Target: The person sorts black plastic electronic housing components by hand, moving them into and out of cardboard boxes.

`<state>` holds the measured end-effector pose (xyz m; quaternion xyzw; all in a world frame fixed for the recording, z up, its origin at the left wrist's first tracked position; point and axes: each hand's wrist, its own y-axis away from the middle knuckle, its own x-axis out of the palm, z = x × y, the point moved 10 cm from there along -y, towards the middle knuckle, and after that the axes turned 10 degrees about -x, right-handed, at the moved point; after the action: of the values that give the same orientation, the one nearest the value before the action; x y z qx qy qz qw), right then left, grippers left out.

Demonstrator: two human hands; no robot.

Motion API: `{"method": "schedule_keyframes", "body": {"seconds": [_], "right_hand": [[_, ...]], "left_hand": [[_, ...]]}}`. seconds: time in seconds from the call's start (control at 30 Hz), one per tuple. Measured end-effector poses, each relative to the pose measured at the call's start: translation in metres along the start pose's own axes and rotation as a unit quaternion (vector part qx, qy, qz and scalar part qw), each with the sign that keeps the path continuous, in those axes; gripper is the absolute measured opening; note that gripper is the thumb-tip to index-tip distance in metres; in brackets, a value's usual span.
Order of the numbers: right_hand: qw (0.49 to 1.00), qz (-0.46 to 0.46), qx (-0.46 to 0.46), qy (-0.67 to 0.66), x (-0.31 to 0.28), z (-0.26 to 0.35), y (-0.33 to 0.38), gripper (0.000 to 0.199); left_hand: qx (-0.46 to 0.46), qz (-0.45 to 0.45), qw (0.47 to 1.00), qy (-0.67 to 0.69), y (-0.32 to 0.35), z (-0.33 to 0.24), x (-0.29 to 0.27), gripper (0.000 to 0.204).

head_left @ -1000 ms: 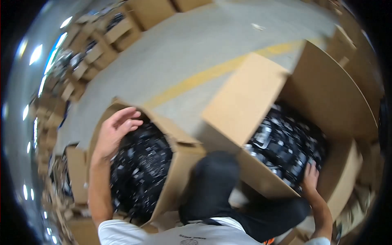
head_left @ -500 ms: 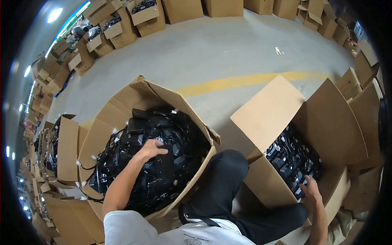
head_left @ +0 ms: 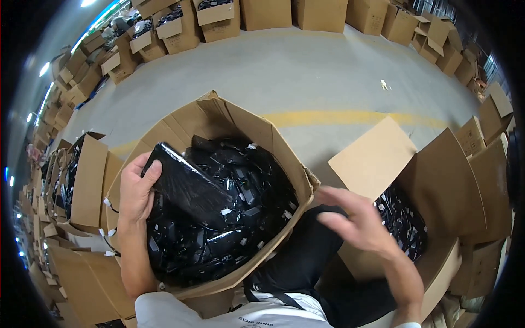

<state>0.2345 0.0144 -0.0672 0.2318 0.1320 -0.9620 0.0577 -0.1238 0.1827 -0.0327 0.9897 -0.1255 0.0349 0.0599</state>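
The black plastic-wrapped packet [head_left: 186,183] is held above the open cardboard box [head_left: 262,136] at the person's left, tilted, with its upper end toward the box's left wall. The left hand [head_left: 135,188] is clamped on the packet's upper left end, thumb on its top face and fingers wrapped behind. Below the packet, the box is filled with a heap of similar black wrapped items [head_left: 235,218] carrying small white tags. The right hand [head_left: 355,221] is free, fingers spread apart and blurred, in the air between the 2 boxes and above the person's dark trouser leg [head_left: 306,257]. The second open cardboard box [head_left: 437,180] stands at the right, flaps raised, with more black items visible inside. A yellow floor line [head_left: 350,117] runs across the grey concrete behind both boxes. Further cardboard boxes [head_left: 219,19] line the far edge of the floor.
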Motion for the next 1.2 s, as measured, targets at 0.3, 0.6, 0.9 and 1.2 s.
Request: {"method": "schedule_keyframes", "body": {"seconds": [0.3, 0.6, 0.9, 1.2], "right_hand": [[0.816, 0.042, 0.089, -0.569, 0.143, 0.027, -0.011, 0.078], [0.860, -0.305, 0.178, -0.369, 0.090, -0.043, 0.052, 0.030], [0.788, -0.321, 0.130, -0.509, 0.066, -0.042, 0.068, 0.034], [0.794, -0.409, 0.103, -0.438, 0.022, -0.046, 0.094, 0.030]], "left_hand": [[-0.067, 0.085, 0.985, 0.134, -0.048, 0.039, 0.092, 0.021], [-0.079, 0.165, 0.983, -0.023, -0.043, 0.159, 0.161, 0.023], [0.189, -0.028, 0.682, -0.706, -0.145, 0.185, -0.046, 0.043], [0.100, -0.090, 0.987, -0.088, -0.081, -0.001, -0.037, 0.024]]}}
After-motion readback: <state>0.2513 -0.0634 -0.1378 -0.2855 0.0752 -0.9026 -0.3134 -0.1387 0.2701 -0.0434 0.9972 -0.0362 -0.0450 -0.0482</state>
